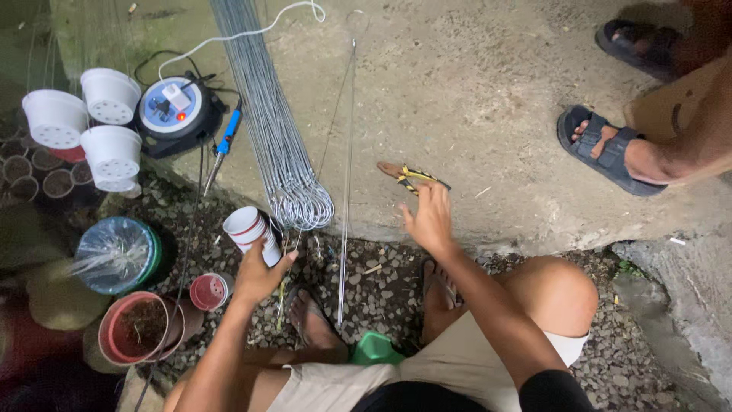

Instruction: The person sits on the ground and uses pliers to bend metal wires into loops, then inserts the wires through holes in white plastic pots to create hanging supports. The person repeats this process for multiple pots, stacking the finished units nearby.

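Your left hand point(255, 276) covers the lower end of the cup point(250, 230). The top edge cuts off the wire bundle point(267, 114). Only another person's sandalled feet point(610, 149) show at the right. The pots point(23, 172) at far left are too dark to read.

Wire bundle point(263, 107): long grey rods with hooked ends, lying on the concrete.
Extension reel point(177, 111): round, blue and white, a white plug in it (small red light on).
Soldering iron point(225, 145): blue handle, just beside the reel.
White pots point(110, 95): three, holed bottoms up.
Red pot point(137, 326): soil inside, on the gravel.
Sandalled feet point(610, 149): another person's, well apart at the right.
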